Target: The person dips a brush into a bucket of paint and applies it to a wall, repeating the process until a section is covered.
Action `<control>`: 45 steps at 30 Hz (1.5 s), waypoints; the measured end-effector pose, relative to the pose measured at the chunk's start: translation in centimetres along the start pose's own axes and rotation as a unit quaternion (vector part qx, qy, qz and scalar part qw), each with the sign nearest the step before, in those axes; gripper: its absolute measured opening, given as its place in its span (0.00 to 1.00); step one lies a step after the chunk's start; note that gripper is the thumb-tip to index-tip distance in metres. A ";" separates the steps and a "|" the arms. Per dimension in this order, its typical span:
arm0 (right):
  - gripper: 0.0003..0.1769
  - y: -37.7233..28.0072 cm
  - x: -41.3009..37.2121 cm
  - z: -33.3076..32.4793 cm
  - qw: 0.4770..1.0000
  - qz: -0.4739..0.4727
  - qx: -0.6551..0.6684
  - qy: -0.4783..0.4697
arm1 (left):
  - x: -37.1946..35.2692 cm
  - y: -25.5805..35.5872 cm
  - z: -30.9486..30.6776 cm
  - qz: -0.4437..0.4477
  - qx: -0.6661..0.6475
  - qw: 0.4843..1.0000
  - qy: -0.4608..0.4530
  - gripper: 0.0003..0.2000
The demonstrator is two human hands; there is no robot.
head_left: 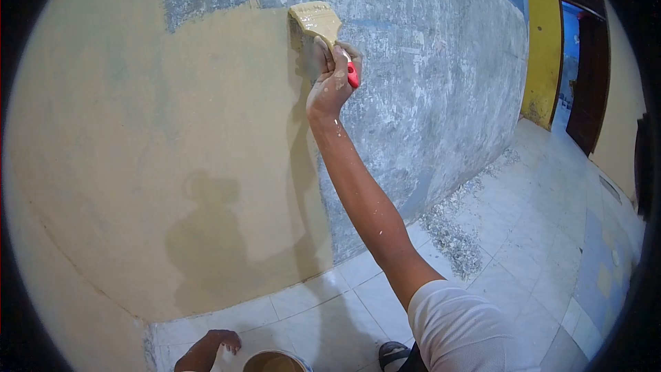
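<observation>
My right hand (332,79) is closed around the handle of a wide paintbrush (317,19), raised high against the wall. Its bristles are coated with thick cream paint, and a red handle end shows below my fingers. The brush head is at the border between the cream-painted wall (124,145) and the bare, patchy grey wall (427,76). Down at the bottom edge, my left hand (224,339) hangs with loosely bent fingers, and nothing shows in it. Beside it stands a paint bucket (303,365), partly cut off by the frame, with cream paint inside.
Scraped paint flakes (454,241) lie along the foot of the grey wall on the white tiled floor (509,275). My sandalled foot (392,353) is right of the bucket. A dark wooden door (589,83) stands in a yellow wall at the right.
</observation>
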State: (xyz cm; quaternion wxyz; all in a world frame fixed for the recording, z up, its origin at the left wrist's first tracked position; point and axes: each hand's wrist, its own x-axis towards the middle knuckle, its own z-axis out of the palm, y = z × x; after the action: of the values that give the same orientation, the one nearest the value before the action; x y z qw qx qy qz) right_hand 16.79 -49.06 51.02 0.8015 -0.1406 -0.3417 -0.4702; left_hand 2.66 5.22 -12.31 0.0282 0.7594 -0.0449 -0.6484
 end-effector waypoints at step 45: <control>0.08 -1.1 0.5 1.6 0.997 -0.023 -0.069 -0.037 | 1.3 4.4 -1.8 -0.004 0.085 0.996 -0.007 0.17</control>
State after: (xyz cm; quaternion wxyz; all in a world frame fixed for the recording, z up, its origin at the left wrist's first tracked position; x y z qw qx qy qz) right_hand 15.33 -49.04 52.40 0.7657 -0.2045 -0.3410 -0.5055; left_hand 4.49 0.71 -12.85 -0.0395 0.7548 -0.0973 -0.6474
